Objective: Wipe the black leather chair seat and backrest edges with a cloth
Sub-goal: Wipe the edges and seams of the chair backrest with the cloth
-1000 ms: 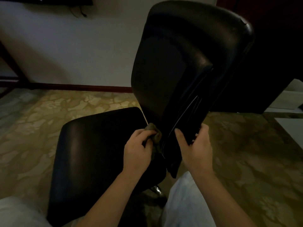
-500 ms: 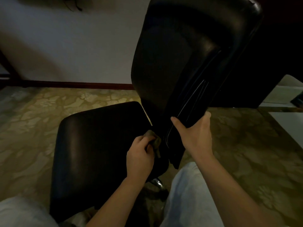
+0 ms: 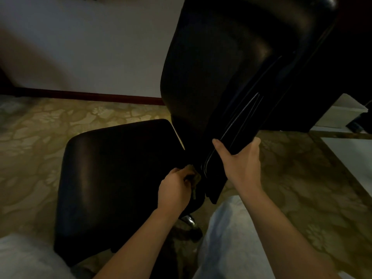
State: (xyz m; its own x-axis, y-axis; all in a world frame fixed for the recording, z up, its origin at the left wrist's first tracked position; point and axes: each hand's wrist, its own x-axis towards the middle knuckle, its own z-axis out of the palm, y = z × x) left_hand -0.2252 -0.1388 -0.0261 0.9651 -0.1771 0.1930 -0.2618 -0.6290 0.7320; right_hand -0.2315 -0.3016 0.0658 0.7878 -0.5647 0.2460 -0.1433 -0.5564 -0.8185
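Black leather chair seat [image 3: 112, 178] is spread to the left of the left hand [image 3: 175, 190], whose curled fingers are clamped on a small crumpled olive cloth [image 3: 196, 177] held at the seat's rear edge. Just right of that hand, the lower edge of the tall black leather backrest [image 3: 221, 67] is gripped by the right hand [image 3: 239, 164], with thumb and fingers wrapped round it.

The left hand [image 3: 175, 188] has drawn the cloth [image 3: 196, 178] downward, from level with the right hand's [image 3: 240, 160] grip to below it, at the rear corner of the seat [image 3: 112, 168]. Less cloth now shows past its fingers. The right hand has shifted slightly higher on the backrest [image 3: 221, 57] edge.
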